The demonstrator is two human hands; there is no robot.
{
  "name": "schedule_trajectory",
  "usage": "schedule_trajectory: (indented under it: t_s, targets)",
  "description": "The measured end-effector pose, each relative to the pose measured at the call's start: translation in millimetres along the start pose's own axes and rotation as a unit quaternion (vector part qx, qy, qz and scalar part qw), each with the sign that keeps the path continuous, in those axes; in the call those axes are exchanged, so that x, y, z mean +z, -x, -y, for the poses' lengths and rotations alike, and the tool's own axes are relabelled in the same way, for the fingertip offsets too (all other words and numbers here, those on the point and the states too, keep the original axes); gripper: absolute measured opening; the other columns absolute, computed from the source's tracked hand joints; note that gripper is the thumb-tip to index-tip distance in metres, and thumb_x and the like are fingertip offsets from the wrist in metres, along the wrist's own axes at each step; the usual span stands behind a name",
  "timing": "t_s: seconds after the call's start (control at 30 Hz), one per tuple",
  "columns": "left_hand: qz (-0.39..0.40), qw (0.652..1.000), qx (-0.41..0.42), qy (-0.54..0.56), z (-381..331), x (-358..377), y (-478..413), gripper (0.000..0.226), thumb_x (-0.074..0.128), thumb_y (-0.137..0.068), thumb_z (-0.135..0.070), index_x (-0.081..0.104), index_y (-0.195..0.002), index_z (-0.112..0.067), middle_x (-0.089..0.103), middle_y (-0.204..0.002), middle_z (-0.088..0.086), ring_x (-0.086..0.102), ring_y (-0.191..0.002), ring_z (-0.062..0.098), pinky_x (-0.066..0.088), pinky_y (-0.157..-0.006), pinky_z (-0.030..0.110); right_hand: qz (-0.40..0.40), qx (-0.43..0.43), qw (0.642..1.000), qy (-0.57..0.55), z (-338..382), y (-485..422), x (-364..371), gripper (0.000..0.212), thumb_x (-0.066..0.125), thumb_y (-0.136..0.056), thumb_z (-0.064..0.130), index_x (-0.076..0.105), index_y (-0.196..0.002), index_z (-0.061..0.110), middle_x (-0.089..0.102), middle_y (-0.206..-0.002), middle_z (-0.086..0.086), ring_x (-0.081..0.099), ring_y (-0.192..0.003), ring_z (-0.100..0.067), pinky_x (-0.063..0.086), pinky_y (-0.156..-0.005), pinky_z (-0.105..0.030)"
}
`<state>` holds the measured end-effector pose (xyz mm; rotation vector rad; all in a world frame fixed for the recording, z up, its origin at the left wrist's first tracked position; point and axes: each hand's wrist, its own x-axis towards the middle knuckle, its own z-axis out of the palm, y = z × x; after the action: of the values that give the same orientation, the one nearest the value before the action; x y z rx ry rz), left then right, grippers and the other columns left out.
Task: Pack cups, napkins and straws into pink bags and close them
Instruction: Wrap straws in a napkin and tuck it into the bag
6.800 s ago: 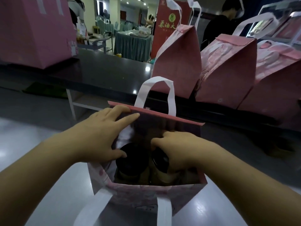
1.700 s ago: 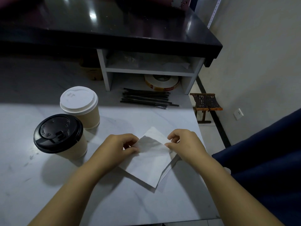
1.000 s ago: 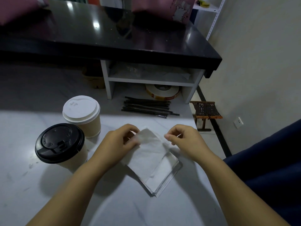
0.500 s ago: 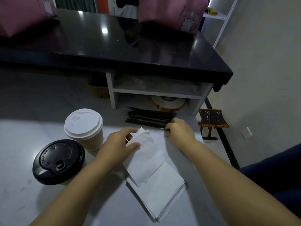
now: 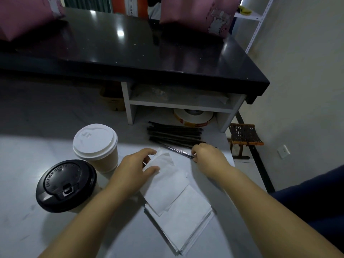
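Pinching one napkin (image 5: 164, 185) in left hand (image 5: 136, 171) fingers, over the stack (image 5: 188, 218); at 1 o'clock, nipping a black straw (image 5: 176, 150) with curled right hand (image 5: 207, 157) fingers.

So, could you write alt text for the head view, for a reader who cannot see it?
The right hand pinches a black straw beside the straw pile, and the left hand holds one white napkin over the napkin stack. Left of them stand a black-lidded cup and a white-lidded cup.
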<state>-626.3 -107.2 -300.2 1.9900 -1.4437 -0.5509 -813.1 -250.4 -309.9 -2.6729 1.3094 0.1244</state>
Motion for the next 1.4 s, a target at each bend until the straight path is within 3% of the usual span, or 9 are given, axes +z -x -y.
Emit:
schedule_trajectory:
  t_s: [0.2, 0.43, 0.67, 0.8, 0.9, 1.03, 1.2, 1.4]
  targets:
    - [0.005, 1.000, 0.002, -0.007, 0.2, -1.9, 2.5, 0.038, 0.068, -0.079, -0.032, 0.056, -0.114, -0.031, 0.057, -0.082, -0.012, 0.051, -0.070, 0.000, 0.033, -0.059, 0.011, 0.017, -0.007, 1.000, 0.002, -0.6, 6.3, 5.0, 0.020, 0.044, -0.092, 0.006, 0.053, -0.109, 0.011, 0.049, -0.108, -0.009, 0.048, -0.094, -0.027, 0.041, -0.075, -0.035]
    - [0.010, 0.999, -0.030, -0.027, -4.3, -5.8, 4.6, 0.046, 0.069, -0.078, -0.031, 0.054, -0.121, -0.022, 0.050, -0.074, -0.013, 0.048, -0.070, 0.007, 0.032, -0.066, 0.019, -0.005, 0.024, 0.995, -0.102, -3.4, 19.2, -9.8, 0.024, 0.043, -0.091, 0.003, 0.050, -0.110, 0.016, 0.051, -0.099, -0.001, 0.045, -0.088, -0.020, 0.041, -0.072, -0.034]
    - [-0.019, 0.999, 0.034, 0.007, -34.7, -31.3, 21.1, 0.026, 0.069, -0.078, -0.026, 0.054, -0.096, -0.037, 0.058, -0.076, -0.017, 0.055, -0.070, 0.001, 0.039, -0.059, 0.015, -0.142, 0.016, 0.963, -0.226, 3.5, 44.2, -32.0, 0.023, 0.035, -0.099, 0.012, 0.054, -0.113, 0.014, 0.050, -0.100, 0.004, 0.049, -0.085, -0.012, 0.043, -0.076, -0.030]
    - [-0.074, 0.991, 0.109, 0.027, -54.5, -68.6, 38.7, 0.025, 0.066, -0.080, -0.025, 0.056, -0.099, -0.036, 0.059, -0.084, -0.024, 0.056, -0.081, -0.009, 0.044, -0.063, 0.012, -0.245, -0.025, 0.928, -0.278, 25.7, 55.1, -59.9, 0.020, 0.038, -0.098, 0.012, 0.058, -0.103, 0.014, 0.050, -0.092, 0.007, 0.048, -0.081, -0.002, 0.041, -0.071, -0.020]
    - [-0.114, 0.982, 0.149, 0.011, -59.9, -103.5, 51.4, 0.030, 0.063, -0.080, -0.027, 0.054, -0.108, -0.036, 0.054, -0.087, -0.028, 0.054, -0.085, -0.013, 0.046, -0.065, 0.006, -0.291, -0.067, 0.912, -0.280, 54.4, 62.0, -82.7, 0.018, 0.042, -0.097, 0.010, 0.059, -0.102, 0.011, 0.052, -0.091, 0.007, 0.049, -0.082, 0.001, 0.040, -0.070, -0.011]
    - [-0.156, 0.971, 0.180, -0.028, -48.2, -157.1, 71.7, 0.028, 0.061, -0.080, -0.026, 0.059, -0.107, -0.030, 0.050, -0.087, -0.032, 0.052, -0.084, -0.019, 0.045, -0.069, 0.005, -0.315, -0.116, 0.903, -0.269, 108.1, 70.9, -104.2, 0.017, 0.043, -0.097, 0.009, 0.060, -0.101, 0.008, 0.053, -0.090, 0.002, 0.047, -0.077, -0.007, 0.040, -0.069, -0.018]
    - [-0.197, 0.960, 0.188, -0.059, -2.0, -225.9, 111.0, 0.014, 0.065, -0.079, -0.016, 0.066, -0.092, -0.021, 0.060, -0.079, -0.018, 0.057, -0.080, -0.007, 0.044, -0.065, 0.008, -0.331, -0.148, 0.902, -0.234, 193.8, 76.5, -111.7, 0.020, 0.041, -0.098, 0.012, 0.060, -0.106, 0.007, 0.056, -0.097, -0.002, 0.051, -0.082, -0.015, 0.042, -0.072, -0.025]
    - [-0.210, 0.953, 0.172, -0.133, 75.9, -309.6, 166.7, 0.009, 0.065, -0.081, -0.013, 0.064, -0.089, -0.018, 0.062, -0.079, -0.008, 0.058, -0.067, 0.007, 0.046, -0.057, 0.021, -0.314, -0.147, 0.909, -0.233, 306.8, 79.0, -106.6, 0.022, 0.038, -0.100, 0.012, 0.058, -0.107, 0.007, 0.055, -0.098, -0.006, 0.052, -0.084, -0.022, 0.045, -0.075, -0.036]
